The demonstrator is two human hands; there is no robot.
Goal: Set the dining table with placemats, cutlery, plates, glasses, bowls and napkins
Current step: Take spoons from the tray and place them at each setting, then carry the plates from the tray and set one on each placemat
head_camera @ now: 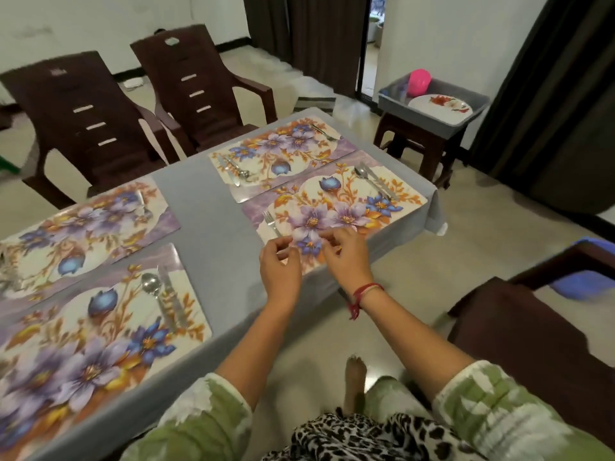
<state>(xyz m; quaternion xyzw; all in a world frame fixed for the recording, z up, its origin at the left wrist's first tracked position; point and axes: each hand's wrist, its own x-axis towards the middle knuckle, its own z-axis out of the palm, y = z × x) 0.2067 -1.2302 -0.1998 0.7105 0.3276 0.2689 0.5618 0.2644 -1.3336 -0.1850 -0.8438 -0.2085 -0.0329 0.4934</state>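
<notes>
**Mat at the table's edge, both hands empty**

The table (213,227) wears a loose grey cloth (432,207) that hangs off the corner at three o'clock from the hands. A knee or sleeve catching that drape could drag everything on it sideways.

The nearest placemat (332,201), one of four already laid, lies with its near edge close to the table's rim, directly under the hands. A careless nudge toward six o'clock could slide it over the edge and take its cutlery along.

The plates (429,106) wait in a grey tub (392,101) on a stool (416,141) at about one o'clock, well apart from the table. Carrying a stack across that gap looks like the riskiest stretch ahead.

On the mat, the spoon (361,174) and knife (379,184) lie at one o'clock and the fork (271,222) at eleven. A plate set down off-centre could knock them askew.

The left hand (279,264) hovers with fingers loosely curled, thumb and forefinger apart, holding nothing. The right hand (347,257) is relaxed too, its fingertips bent down over the mat. Whether they touch it, I cannot tell.
</notes>
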